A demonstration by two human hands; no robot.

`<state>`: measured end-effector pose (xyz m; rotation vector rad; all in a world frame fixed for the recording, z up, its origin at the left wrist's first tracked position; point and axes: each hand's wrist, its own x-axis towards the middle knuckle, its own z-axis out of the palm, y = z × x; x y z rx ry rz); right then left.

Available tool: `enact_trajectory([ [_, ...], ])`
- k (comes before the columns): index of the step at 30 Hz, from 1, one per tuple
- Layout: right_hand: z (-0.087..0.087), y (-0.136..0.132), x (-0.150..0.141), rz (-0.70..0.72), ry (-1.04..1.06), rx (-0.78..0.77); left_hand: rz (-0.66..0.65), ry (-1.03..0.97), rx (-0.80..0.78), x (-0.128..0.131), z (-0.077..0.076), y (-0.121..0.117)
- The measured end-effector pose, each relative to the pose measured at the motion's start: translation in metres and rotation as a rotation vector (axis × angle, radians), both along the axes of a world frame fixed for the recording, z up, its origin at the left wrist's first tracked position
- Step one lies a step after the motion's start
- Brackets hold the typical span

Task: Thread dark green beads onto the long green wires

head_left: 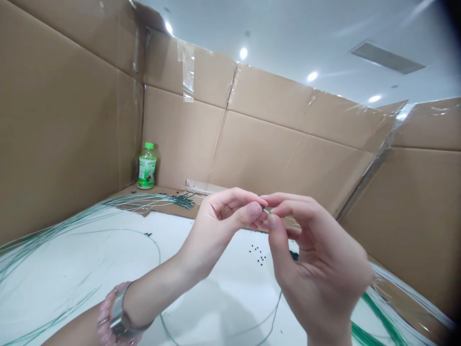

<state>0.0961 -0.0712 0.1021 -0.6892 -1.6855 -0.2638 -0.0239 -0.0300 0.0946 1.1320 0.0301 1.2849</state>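
Note:
My left hand [230, 216] and my right hand [313, 245] meet fingertip to fingertip above the white tabletop [212, 298]. Between thumb and forefinger, my left hand pinches a small black piece [263, 208], mostly covered by the fingers. My right hand's closed fingertips hold the thin, pale end of a wire [267, 211] against that piece. Whether the end sits inside it or only touches it, I cannot tell. A thin green wire [276, 307] hangs below my right hand and curves over the tabletop. Several tiny black pieces [258, 254] lie scattered beyond the hands.
Cardboard walls [266, 144] surround the work surface. A green-capped bottle [147, 166] stands in the back left corner. Long green wires with dark ends [183, 199] stretch across the left. More green wires [382, 317] and white strands [414, 290] lie at the right.

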Motion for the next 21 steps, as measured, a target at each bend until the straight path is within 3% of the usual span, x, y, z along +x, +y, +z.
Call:
enact_trajectory([
  [21,-0.0046,0.0074,-0.0070,0.006,0.043,0.109,0.057,-0.082,-0.062,0.0060,-0.0041,-0.0064],
])
